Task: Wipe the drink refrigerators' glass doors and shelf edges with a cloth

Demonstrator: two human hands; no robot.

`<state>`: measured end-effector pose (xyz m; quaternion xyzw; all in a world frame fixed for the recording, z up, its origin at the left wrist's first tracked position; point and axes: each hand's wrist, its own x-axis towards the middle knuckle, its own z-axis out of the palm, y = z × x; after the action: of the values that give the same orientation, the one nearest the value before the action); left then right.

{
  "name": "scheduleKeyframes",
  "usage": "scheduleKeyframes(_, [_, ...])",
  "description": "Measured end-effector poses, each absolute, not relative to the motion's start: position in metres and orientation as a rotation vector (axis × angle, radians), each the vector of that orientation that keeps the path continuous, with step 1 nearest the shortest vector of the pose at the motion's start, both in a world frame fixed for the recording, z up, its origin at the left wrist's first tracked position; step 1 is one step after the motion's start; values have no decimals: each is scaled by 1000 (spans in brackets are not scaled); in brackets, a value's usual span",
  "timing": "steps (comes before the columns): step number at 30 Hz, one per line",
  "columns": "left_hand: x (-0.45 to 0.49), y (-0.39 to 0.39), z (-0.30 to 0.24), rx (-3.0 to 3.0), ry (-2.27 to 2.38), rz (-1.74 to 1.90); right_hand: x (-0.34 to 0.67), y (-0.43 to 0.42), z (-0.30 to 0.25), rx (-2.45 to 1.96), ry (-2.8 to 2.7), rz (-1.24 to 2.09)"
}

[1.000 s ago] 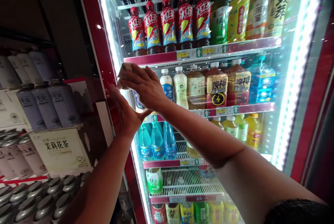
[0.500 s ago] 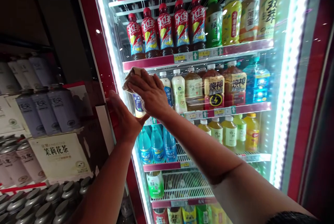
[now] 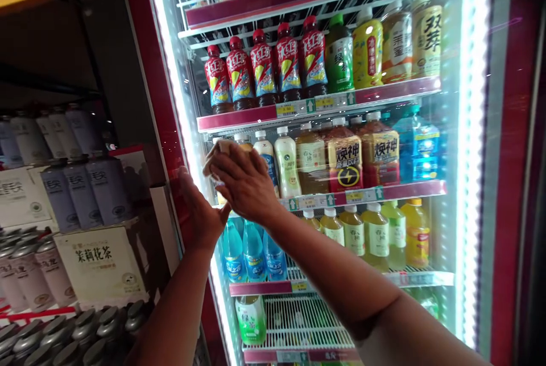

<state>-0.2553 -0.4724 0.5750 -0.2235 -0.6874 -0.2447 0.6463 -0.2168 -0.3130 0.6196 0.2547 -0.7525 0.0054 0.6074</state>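
A brown cloth [image 3: 212,162] lies under the fingers of my right hand [image 3: 249,184], which presses it flat against the glass door [image 3: 298,118] of a lit drinks cooler. The cloth pokes out past the fingertips, near the bright light strip on the left side. Just left of it, my left hand [image 3: 202,209] rests at the red door frame [image 3: 164,104], its thumb and fingers apart and nothing in it. The two hands are close together, the left thumb near the right wrist. Bottles behind the glass are partly hidden by my right hand.
Inside the cooler, shelves hold red-capped tea bottles [image 3: 262,70], amber drinks [image 3: 344,155] and blue bottles [image 3: 255,252]. To the left stand stacked grey-purple canisters [image 3: 104,189], a pale tea box [image 3: 102,263] and silver-lidded containers [image 3: 85,326].
The view has tilted upward, so the shelves sit lower in the picture. My right hand with the cloth has slid slightly down the glass. My left hand stays by the frame.
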Motion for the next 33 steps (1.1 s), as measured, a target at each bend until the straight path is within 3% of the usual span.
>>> scheduleKeyframes(9, [-256,-472,568,-553,-1587,-453,-204,-265,627,360,-1748,155])
scheduleKeyframes(15, [-256,-471,572,-530,-1697,-370,-199,-254,607,541,-1792,3])
scheduleKeyframes(33, [-260,-473,571,-507,-1659,-248,-182,-167,591,266,-1642,200])
